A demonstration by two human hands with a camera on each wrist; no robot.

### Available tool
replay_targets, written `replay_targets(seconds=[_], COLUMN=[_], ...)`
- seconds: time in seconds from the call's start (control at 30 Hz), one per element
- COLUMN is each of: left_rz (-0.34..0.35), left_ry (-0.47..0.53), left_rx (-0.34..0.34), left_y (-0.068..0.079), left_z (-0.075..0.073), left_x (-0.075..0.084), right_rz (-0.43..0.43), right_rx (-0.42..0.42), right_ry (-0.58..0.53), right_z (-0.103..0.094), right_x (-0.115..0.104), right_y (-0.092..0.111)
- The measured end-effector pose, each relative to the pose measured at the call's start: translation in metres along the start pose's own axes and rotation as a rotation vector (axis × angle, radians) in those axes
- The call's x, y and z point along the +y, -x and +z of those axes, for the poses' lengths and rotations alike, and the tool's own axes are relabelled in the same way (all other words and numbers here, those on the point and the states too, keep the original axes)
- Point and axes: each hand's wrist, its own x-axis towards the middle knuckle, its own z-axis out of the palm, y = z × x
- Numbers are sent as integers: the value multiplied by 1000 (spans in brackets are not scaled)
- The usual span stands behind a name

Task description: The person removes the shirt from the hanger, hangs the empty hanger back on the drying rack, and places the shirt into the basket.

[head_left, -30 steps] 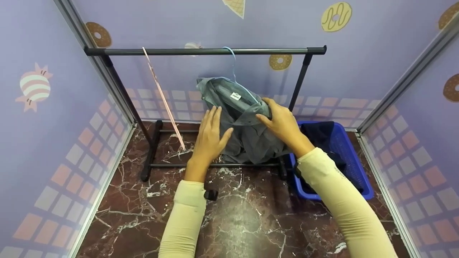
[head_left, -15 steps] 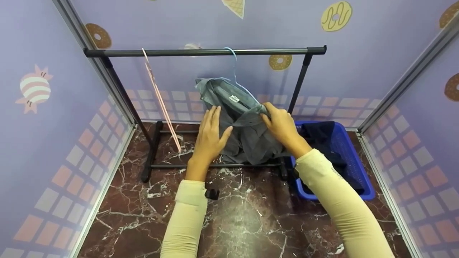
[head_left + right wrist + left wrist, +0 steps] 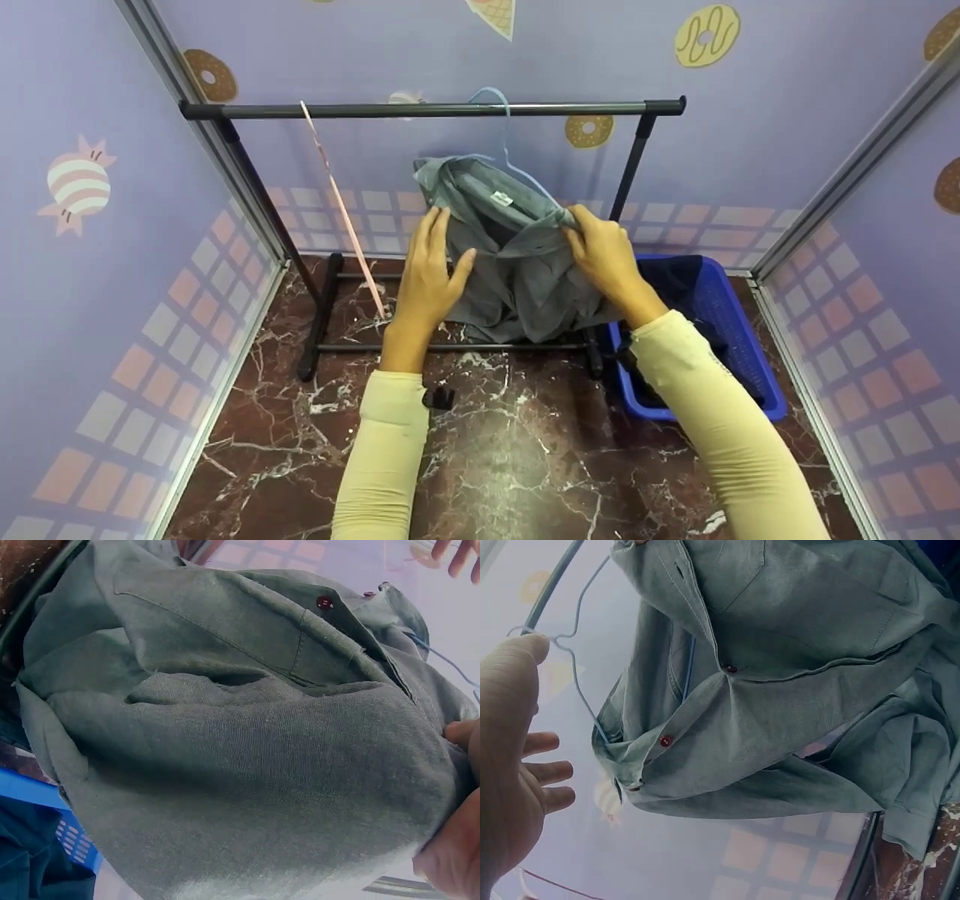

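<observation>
A grey-green button shirt [image 3: 517, 277] is on a light blue hanger [image 3: 532, 178], whose hook loops over the black rail [image 3: 405, 110]. My right hand [image 3: 606, 247] pinches the shirt's shoulder near the hanger's right end. In the right wrist view, fingertips [image 3: 461, 733] and thumb meet on the cloth. My left hand [image 3: 427, 270] is beside the shirt's left part, fingers extended and thumb spread. The left wrist view shows that hand [image 3: 517, 757] apart from the shirt, holding nothing. Red-brown buttons [image 3: 730, 668] and a white collar label [image 3: 501, 199] are visible.
A pink hanger [image 3: 343, 210] hangs bare towards the rail's left end. To the right, a blue plastic basket [image 3: 739, 330] with dark clothes [image 3: 675, 279] stands on the marbled floor [image 3: 517, 450]. Patterned walls [image 3: 825, 112] enclose the rack on the left, back and right.
The blue hanger's hook has risen above the rail. My right hand has moved right with the shirt's shoulder, now pinching it. My left hand has shifted slightly left and up. The pink hanger has swung slightly.
</observation>
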Motion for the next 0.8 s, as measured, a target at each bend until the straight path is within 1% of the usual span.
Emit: replay_targets(seconds=[0.13,0.27,0.4,0.57,0.67,0.8], left_rz=[2,20,47,101,132,144], left_ry=[6,7,8,0,-1,-3], left_rx=[18,32,44,78,104,111], left_y=[-4,-7,-10,-14,-15,-14], left_z=[-4,-9,-15,-21,-25,-31], left_x=[5,12,19,26,29,30], right_rz=[-6,-23,-46,-94,-130,-187], right_rx=[18,27,54,78,73,43], right_ry=[-28,-46,-64,-81,-90,-114], right_z=[-11,-18,-24,-32,-38,-47], right_x=[1,3,6,11,14,22], right_y=[-1,4,14,29,37,47])
